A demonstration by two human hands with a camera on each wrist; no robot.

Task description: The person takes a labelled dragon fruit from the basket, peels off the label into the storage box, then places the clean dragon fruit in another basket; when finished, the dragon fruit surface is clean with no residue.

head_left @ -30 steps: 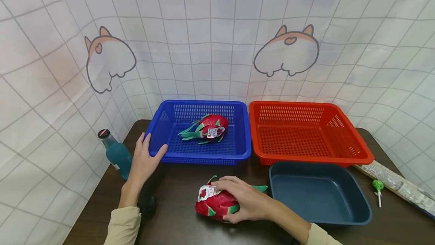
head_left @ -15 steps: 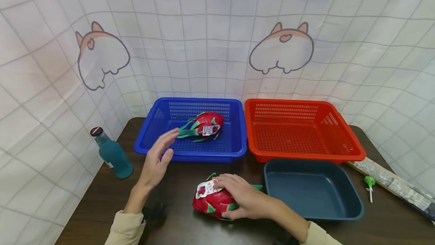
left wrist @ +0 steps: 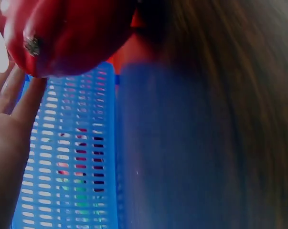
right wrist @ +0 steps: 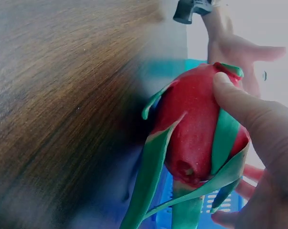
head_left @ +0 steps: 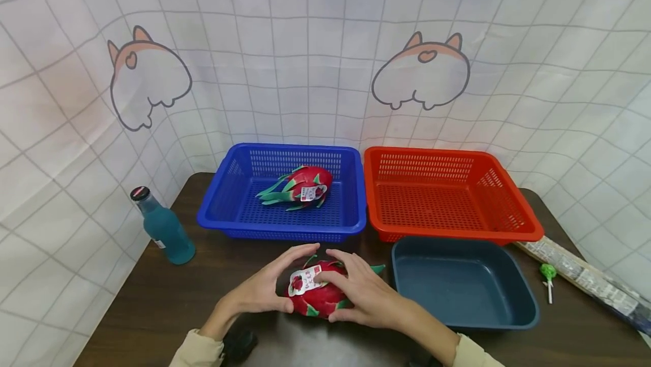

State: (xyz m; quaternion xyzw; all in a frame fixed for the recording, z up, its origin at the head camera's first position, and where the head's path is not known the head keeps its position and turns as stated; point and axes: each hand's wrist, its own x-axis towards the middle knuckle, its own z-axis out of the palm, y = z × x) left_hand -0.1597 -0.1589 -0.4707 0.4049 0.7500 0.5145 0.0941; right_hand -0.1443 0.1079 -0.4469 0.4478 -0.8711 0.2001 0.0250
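A red dragon fruit (head_left: 317, 302) with green leaf tips and a white label lies at the table's near middle. My right hand (head_left: 373, 299) grips its right end, fingers over the top and thumb low on the near side; the thumb shows pressed to the red skin in the right wrist view. At the left end, my left hand (head_left: 259, 290) is spread around the fruit, thumb at the near side and fingers at the far side. Its fingers reach behind the fruit (left wrist: 86, 38) in the left wrist view.
Behind the hands stands a blue basket (head_left: 285, 230) with another dragon fruit (head_left: 315, 177) in it. Right of it are a red basket (head_left: 427, 206) and a dark blue tray (head_left: 458, 282). A blue bottle (head_left: 168, 234) stands left; a green lollipop (head_left: 548, 272) lies right.
My left hand has left the blue basket's rim and come right and nearer, to the left end of the dragon fruit. The right hand stays on the fruit.
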